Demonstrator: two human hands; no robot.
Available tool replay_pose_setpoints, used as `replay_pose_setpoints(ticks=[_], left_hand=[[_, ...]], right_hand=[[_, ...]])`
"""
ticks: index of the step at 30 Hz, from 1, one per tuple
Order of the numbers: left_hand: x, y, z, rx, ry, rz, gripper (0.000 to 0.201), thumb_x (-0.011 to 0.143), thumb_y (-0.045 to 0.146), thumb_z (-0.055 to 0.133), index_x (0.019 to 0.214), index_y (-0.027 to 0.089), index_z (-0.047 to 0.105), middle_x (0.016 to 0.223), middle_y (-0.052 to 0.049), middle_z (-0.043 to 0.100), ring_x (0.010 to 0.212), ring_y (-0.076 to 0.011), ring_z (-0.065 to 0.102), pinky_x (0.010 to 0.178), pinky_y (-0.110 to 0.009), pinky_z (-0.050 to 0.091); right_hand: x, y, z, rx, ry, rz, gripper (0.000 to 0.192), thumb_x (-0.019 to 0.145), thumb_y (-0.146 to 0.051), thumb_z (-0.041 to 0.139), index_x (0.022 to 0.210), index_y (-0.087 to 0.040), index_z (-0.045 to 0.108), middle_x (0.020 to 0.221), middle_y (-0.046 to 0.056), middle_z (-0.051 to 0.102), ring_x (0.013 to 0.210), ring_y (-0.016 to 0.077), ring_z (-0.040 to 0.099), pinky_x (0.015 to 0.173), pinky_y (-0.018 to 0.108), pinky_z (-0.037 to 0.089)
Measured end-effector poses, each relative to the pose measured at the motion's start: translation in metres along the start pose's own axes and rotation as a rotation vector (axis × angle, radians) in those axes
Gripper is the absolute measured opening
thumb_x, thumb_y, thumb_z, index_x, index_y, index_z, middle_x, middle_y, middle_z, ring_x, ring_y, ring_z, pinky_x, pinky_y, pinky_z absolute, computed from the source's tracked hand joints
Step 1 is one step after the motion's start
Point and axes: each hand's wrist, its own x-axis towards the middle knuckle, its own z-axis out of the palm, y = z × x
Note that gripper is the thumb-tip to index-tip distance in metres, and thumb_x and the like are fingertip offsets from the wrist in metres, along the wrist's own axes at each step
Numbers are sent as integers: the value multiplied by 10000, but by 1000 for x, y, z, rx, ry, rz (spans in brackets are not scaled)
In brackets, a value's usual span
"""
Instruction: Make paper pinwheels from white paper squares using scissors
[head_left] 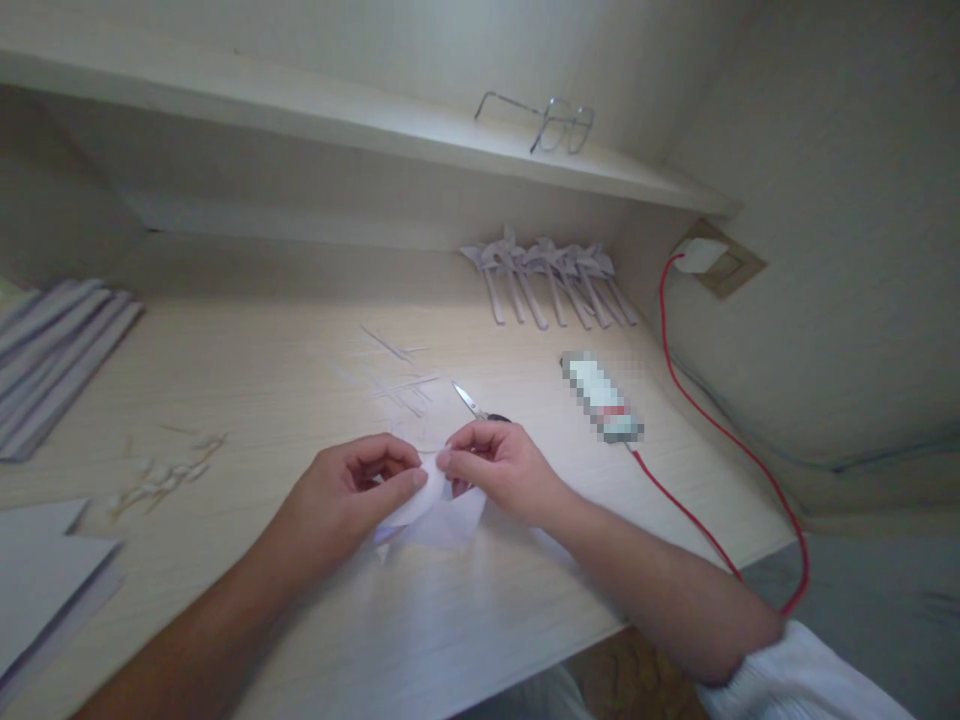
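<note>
Between my hands is a piece of white paper (450,522), partly curled and folded, held just above the table. My left hand (360,490) pinches its left edge between thumb and fingers. From the other side my right hand (499,465) pinches the paper near its top, thumb against fingertips. Part of the sheet is hidden by the fingers. A pair of scissors (469,400) lies just beyond my right hand, its handles partly covered. Thin paper strips (394,385) are scattered on the table past my hands.
Several paper pinwheels (551,275) lie at the back right. A phone (600,395) with a red cable (682,510) rests on the right. On the left are rolled paper sticks (60,350), small cotton-tipped sticks (161,480) and paper sheets (45,580). Glasses (559,125) sit on the shelf (337,120).
</note>
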Motion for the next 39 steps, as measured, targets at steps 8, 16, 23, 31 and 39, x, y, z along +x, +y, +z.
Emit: replay_pose_setpoints(ticks=[8, 16, 23, 31, 39], left_hand=[[-2, -2, 0, -256, -41, -65, 283, 792, 469, 751, 807, 194, 684, 640, 10, 634, 536, -124, 546, 495, -222, 429], [-6, 13, 3, -456, 10, -160, 262, 730, 434, 782, 787, 206, 666, 643, 21, 624, 520, -120, 545, 482, -229, 466], [-1, 3, -2, -254, 53, -118, 282, 701, 447, 791, 781, 206, 668, 627, 34, 609, 493, -103, 495, 429, -192, 353], [6, -6, -13, 47, -28, -34, 264, 772, 464, 750, 843, 211, 773, 837, -45, 759, 718, -187, 644, 611, -259, 471], [2, -5, -23, 229, -96, 48, 199, 849, 392, 687, 876, 228, 795, 924, -33, 783, 845, -212, 687, 735, -289, 490]], right_hand=[[-5, -3, 0, 52, -74, -57, 316, 785, -478, 785, 786, -169, 718, 677, -2, 682, 602, 114, 610, 600, 239, 487], [-15, -6, -1, 88, -200, -71, 372, 654, -395, 903, 908, -196, 718, 796, -8, 674, 697, 131, 604, 666, 257, 485], [-17, -5, 3, -14, -162, -4, 318, 729, -416, 831, 702, -178, 622, 636, -33, 573, 559, 105, 519, 528, 233, 414], [-16, 4, 5, -194, -160, 13, 191, 821, -330, 734, 744, -175, 652, 650, -36, 562, 588, 102, 508, 535, 225, 388], [-18, 1, 3, -554, -147, -88, 128, 853, -273, 691, 770, -176, 700, 644, -27, 587, 591, 105, 507, 534, 230, 361]])
